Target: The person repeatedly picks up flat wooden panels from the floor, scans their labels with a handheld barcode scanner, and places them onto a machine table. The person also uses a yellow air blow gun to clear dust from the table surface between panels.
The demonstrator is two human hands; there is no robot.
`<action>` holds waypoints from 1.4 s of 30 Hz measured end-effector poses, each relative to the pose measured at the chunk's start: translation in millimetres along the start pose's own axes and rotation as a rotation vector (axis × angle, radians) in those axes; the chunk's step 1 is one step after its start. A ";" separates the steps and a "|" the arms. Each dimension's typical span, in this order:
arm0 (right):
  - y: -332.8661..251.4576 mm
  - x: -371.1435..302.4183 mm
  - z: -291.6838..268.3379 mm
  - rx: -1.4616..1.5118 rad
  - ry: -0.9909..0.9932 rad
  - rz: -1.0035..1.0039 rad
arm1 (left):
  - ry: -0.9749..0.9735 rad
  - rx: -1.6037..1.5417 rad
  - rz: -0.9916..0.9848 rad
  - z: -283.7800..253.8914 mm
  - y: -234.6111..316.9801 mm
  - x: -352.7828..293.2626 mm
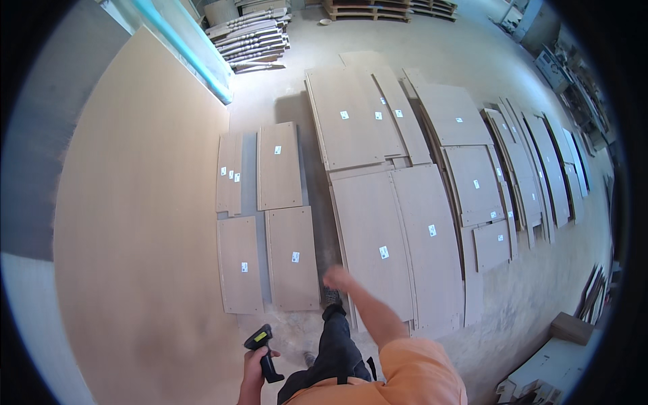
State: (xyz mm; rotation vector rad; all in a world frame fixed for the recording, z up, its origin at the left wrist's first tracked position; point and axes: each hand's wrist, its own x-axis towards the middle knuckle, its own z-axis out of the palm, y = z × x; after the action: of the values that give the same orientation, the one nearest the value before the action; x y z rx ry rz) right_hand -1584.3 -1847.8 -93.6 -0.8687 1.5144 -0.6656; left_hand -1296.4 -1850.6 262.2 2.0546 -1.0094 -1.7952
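My left hand [254,364] is closed round the grip of a black handheld barcode scanner [258,337] with a yellow-green label on its head. Out in front of my body is my right hand [337,277], over the gap between two rows of boards; its fingers are blurred and partly hidden. Nearest to it are a flat wood-coloured panel [291,270] on the left and a larger panel [368,223] on the right. Both lie low near the floor and carry a small white sticker.
Several more stickered panels [472,182] lie in rows and stacks to the right. A big plain board [148,223] fills the left side. Turned wooden posts [253,42] are piled at the back, near pallets [368,9]. A cardboard box [571,329] is at the lower right.
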 end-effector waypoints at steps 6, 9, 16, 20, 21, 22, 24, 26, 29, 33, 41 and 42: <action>145.1 -217.4 152.7 0.052 0.087 0.814 | -0.212 0.113 0.114 -5.9 -51.6 -32.3; 183.5 -302.2 166.2 0.171 0.086 0.730 | -0.325 0.164 0.117 -8.5 -99.2 -50.1; 193.1 -461.7 194.4 0.620 0.521 0.701 | -0.747 0.279 0.060 38.7 -186.9 -120.9; 198.9 -536.6 218.0 0.644 0.570 0.623 | -0.997 0.558 0.194 98.5 -217.5 -166.5; 206.7 -556.4 223.9 0.691 0.600 0.614 | -1.057 0.697 0.256 115.6 -228.7 -177.4; 218.2 -575.5 227.8 0.732 0.635 0.600 | -1.094 0.728 0.249 134.0 -240.8 -186.9; 251.9 -614.0 233.4 0.699 0.662 0.616 | -1.134 0.846 0.263 170.7 -269.0 -200.4; 295.6 -655.9 236.6 0.894 0.785 0.605 | -1.163 0.982 0.255 214.3 -302.6 -206.7; 364.3 -736.1 235.1 1.112 0.896 0.636 | -1.060 1.316 0.385 287.8 -350.8 -204.5; 422.3 -867.5 224.3 1.289 1.149 0.768 | -0.860 1.885 0.807 364.4 -378.5 -186.5; 563.3 -1037.4 204.2 1.526 1.725 0.761 | -0.429 2.134 0.526 478.4 -395.9 -138.3; 582.9 -1039.7 205.1 1.592 1.822 0.723 | -0.430 2.109 0.531 507.7 -401.1 -135.3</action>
State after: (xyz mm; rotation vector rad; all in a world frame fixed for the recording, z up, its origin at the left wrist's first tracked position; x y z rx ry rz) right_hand -1452.8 -648.1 -13.9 1.9008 1.6486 -1.7625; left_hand -1638.1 -1339.0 20.3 1.0853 -3.9678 -0.3615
